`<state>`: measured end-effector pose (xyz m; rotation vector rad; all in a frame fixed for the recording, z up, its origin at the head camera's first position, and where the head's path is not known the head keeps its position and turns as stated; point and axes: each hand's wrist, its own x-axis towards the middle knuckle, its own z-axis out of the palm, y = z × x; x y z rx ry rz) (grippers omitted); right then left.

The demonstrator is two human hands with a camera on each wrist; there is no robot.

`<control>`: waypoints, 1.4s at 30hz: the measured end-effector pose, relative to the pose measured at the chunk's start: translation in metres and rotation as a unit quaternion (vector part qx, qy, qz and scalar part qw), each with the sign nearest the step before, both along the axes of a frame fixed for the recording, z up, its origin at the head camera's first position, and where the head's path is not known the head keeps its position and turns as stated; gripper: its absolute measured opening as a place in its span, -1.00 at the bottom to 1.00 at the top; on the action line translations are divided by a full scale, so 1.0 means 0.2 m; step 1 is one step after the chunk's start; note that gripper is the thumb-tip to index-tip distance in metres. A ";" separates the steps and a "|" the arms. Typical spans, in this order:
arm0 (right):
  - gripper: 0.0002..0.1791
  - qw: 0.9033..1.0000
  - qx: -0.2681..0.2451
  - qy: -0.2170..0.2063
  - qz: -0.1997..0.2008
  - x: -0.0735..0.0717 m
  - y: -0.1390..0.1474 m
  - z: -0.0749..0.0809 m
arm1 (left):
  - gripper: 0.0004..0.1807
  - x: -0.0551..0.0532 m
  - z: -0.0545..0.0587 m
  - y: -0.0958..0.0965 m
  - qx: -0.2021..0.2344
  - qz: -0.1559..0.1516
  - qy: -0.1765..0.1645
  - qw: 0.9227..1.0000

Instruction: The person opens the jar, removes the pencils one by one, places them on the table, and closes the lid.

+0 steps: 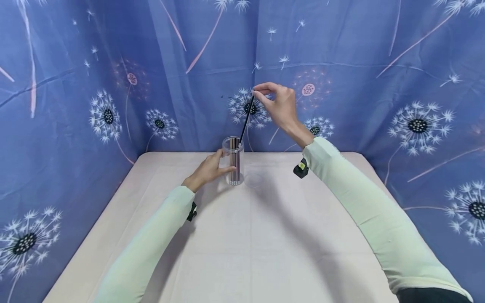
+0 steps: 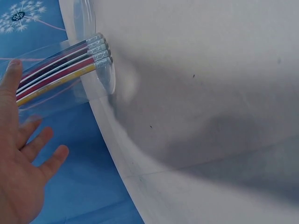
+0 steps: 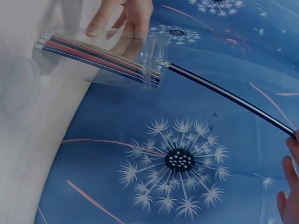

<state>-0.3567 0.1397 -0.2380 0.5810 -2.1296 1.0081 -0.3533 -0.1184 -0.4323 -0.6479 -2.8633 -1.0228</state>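
Note:
A clear plastic jar point(image 1: 227, 160) stands upright near the table's back edge, holding several pencils point(image 3: 93, 56) with metal-ferruled ends at its bottom. My left hand point(image 1: 207, 170) holds the jar from the left, thumb in front and fingers at its far side. Above and to the right, my right hand point(image 1: 282, 105) pinches the upper end of a dark striped pencil point(image 1: 247, 120) between thumb and fingertips. That pencil slants down to the jar's mouth, its ferrule end point(image 3: 162, 62) at the rim. Whether the tip is inside the rim, I cannot tell.
A round clear lid point(image 1: 254, 180) lies flat on the table just right of the jar. The pale cloth-covered table point(image 1: 242, 244) spreads toward me. Blue curtains point(image 1: 204, 101) with dandelion prints hang close behind and on both sides.

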 end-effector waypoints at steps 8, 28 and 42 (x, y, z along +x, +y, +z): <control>-0.79 1.000 -0.021 -0.015 -0.013 0.00 0.03 0.05 | -0.08 0.00 0.00 -0.01 -0.001 0.003 -0.004 1.000; -0.79 0.988 0.066 -0.138 -0.013 -0.05 0.22 -0.33 | -0.13 -0.01 -0.01 -0.01 0.017 -0.014 0.002 1.000; -0.79 0.973 0.078 -0.217 -0.006 -0.09 0.25 -0.71 | -0.07 -0.01 -0.01 -0.02 0.016 -0.019 0.006 1.000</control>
